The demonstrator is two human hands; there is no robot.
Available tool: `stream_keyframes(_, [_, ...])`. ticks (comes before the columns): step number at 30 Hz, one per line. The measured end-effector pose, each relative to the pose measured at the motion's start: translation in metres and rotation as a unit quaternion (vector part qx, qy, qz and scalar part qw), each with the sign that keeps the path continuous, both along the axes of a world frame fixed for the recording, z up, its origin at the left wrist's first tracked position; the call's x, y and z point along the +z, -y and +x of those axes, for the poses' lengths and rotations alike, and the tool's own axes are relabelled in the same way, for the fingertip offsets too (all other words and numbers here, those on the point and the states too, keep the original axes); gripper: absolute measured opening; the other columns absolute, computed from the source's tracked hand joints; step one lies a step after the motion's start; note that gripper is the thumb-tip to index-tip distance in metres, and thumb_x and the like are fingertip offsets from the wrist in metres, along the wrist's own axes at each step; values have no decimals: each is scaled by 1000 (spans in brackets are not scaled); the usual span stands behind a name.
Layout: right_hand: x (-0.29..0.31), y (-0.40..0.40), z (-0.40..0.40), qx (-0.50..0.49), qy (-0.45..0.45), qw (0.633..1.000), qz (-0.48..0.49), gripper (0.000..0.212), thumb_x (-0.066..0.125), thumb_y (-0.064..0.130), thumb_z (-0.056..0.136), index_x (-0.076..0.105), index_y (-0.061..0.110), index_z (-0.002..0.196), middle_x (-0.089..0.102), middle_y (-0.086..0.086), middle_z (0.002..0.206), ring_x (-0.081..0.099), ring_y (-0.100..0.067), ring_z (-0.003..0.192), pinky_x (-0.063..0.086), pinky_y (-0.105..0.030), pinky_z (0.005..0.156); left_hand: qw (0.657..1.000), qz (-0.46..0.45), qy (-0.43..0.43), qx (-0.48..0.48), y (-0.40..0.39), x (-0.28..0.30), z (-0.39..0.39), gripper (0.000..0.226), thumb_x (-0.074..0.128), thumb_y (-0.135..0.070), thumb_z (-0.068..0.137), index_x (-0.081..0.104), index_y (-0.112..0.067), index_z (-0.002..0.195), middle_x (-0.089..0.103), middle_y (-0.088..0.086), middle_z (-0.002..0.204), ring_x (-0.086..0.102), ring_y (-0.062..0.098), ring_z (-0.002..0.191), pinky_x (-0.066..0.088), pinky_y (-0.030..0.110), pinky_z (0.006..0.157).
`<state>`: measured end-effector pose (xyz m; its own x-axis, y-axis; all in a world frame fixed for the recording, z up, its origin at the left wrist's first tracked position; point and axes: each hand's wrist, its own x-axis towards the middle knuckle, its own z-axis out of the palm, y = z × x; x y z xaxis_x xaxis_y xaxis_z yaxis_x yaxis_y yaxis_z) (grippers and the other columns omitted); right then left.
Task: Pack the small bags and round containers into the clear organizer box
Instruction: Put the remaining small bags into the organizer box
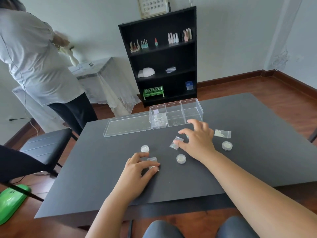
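Head view, single frame.

Organizer box (176, 114): clear, three compartments in a row, long axis running left to right, at the far middle of the desk (103, 177). Leftmost compartment already loaded with small bags; middle and right compartments apparently bare. Lid (127, 124) flat on the desk, touching the box's left end.

Left hand (137, 170): grip closing over a small bag (152, 163) on the desk, thumb and fingertips on its edges; lifted or not, cannot tell. Box up and to the right of this grip.

Right hand (197, 140): fingers spread and curled, thumb and forefinger touching a second bag (175, 142) tilted on the desk; not clearly pinched. Something pale under the palm, too hidden to name. Box straight ahead, just beyond the fingertips; the nearer hand.

Loose items: round container (145, 148) just above the left hand; round container (181, 158) between the two hands; round container (227, 145) to the right of the right hand; third bag (222, 133) beyond it, near the box's right end.

Room for moving: open desk between hands and box, nothing in the direct path. Desk's right edge well clear of the outer items. Probable next step: carry to an open compartment over the near wall of the box.
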<state>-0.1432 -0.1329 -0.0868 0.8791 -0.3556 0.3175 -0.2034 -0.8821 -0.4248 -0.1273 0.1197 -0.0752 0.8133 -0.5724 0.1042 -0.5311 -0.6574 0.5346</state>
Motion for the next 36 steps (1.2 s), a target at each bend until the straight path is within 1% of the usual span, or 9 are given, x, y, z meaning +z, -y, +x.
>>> stream_keyframes(3, [0, -5, 1, -17, -66, 998, 2, 39, 63, 69, 71, 70, 40, 98, 28, 3, 151, 12, -26, 134, 14, -44, 99, 1000, 0, -4, 14, 4, 1, -2, 18, 62, -32, 93, 71, -46, 99, 50, -15, 126, 42, 14, 114, 31, 26, 101])
stream_keyframes(9, [9, -13, 9, -64, -92, 986, 124, 11, 74, 45, 69, 67, 37, 71, 28, 4, 150, 11, -26, 134, 18, -46, 99, 998, -3, -50, 32, 11, 6, -2, 21, 65, -25, 88, 66, -40, 103, 50, -15, 110, 50, 16, 99, 38, 25, 88])
stream_keyframes(12, [3, -12, 8, -82, -37, 988, 124, 9, 69, 36, 78, 69, 33, 69, 34, 6, 148, 12, -26, 135, 18, -48, 101, 994, 29, -87, 58, 13, 13, 3, 44, 68, -33, 85, 54, -33, 126, 45, -12, 113, 53, 4, 93, 35, 15, 81])
stream_keyframes(15, [4, -14, 0, -84, 54, 986, 136, 9, 71, 33, 78, 70, 33, 69, 43, 10, 141, 22, -26, 132, 22, -47, 98, 991, 59, -99, 69, 17, 20, 6, 53, 71, -34, 82, 52, -27, 131, 48, -10, 104, 55, 4, 83, 35, 10, 71])
stream_keyframes(20, [2, -8, -21, -74, 133, 966, 208, 7, 75, 30, 78, 71, 31, 72, 51, 8, 128, 34, -26, 124, 22, -36, 89, 988, 67, -124, 57, 23, 22, 9, 37, 67, -21, 81, 63, -26, 118, 58, -14, 79, 55, 5, 77, 40, 12, 66])
stream_keyframes(24, [1, -11, -33, -38, 161, 966, 199, 4, 77, 24, 78, 75, 24, 75, 55, 2, 121, 39, -28, 115, 26, -36, 90, 986, 62, -137, 70, 25, 27, 12, 15, 71, -22, 73, 66, -32, 83, 60, -7, 91, 61, 13, 79, 52, 24, 67])
stream_keyframes(27, [2, -14, -39, -17, 190, 963, 192, 5, 79, 21, 77, 74, 22, 75, 58, 0, 116, 44, -28, 109, 31, -37, 91, 986, 36, -134, 89, 28, 29, 13, 11, 73, -22, 71, 65, -29, 72, 63, -6, 93, 64, 16, 76, 54, 30, 61])
stream_keyframes(30, [2, -12, -41, -16, 230, 953, 195, 5, 79, 17, 78, 74, 19, 77, 59, -2, 109, 47, -27, 103, 32, -34, 89, 989, 7, -114, 98, 34, 32, 12, 13, 72, -22, 77, 66, -29, 67, 67, -8, 77, 63, 13, 69, 49, 27, 51])
stream_keyframes(36, [0, -2, -40, -18, 282, 926, 251, 5, 75, 22, 82, 73, 26, 82, 55, 6, 96, 48, -11, 95, 38, -28, 88, 997, -32, 10, 65, 66, 67, 33, 12, 71, -17, 81, 69, -27, 74, 64, -16, 68, 60, 3, 67, 41, 15, 55])
